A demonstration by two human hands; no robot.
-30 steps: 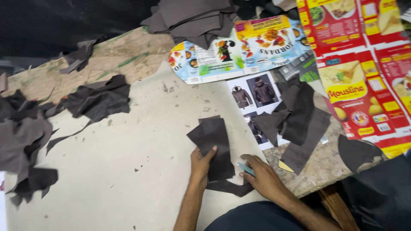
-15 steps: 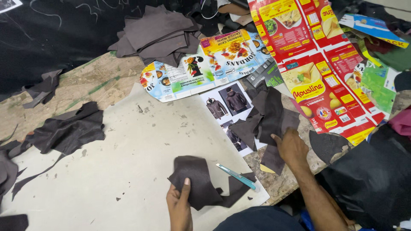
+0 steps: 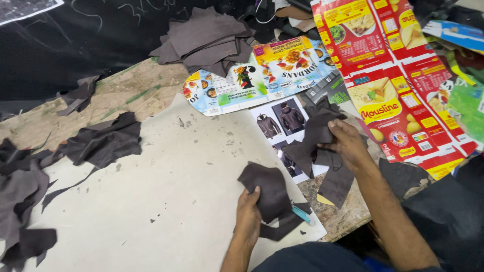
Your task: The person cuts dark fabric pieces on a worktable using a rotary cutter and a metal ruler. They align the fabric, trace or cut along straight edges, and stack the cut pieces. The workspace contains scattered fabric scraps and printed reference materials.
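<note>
Left hand (image 3: 248, 215) near the bottom edge, fingers curled shut around a dark brown leather piece (image 3: 267, 191), thumb lying over its near face, the piece lifted a little off the pale paper sheet (image 3: 151, 201). Just right of that hand, a light blue pen-like tool (image 3: 302, 214) lying on the sheet, partly tucked under a loose dark strip. Right hand (image 3: 348, 143) further right and farther off, fingers closed in a pinch on a second dark leather piece (image 3: 315, 136), pulling it up from a small heap of cut pieces (image 3: 333, 181) spread over a printed sheet showing jackets (image 3: 280, 123). Whether one layer or two sits in that pinch: hard to say, folds hiding the edges.

Far side: a stack of grey-brown pieces (image 3: 209, 40), flattened food cartons in blue (image 3: 252, 75) and red (image 3: 393, 100). Left: more dark scraps (image 3: 101, 143) on the bare wooden table (image 3: 126, 93).

Risks from here, as a judgement: the right-hand lift likely to drag neighbouring pieces along and slide them off the near table edge, since the heap overhangs it. Blue tool liable to roll or be swept off by the left forearm, being so close to the edge. Left-hand piece creased by the tight grip.
</note>
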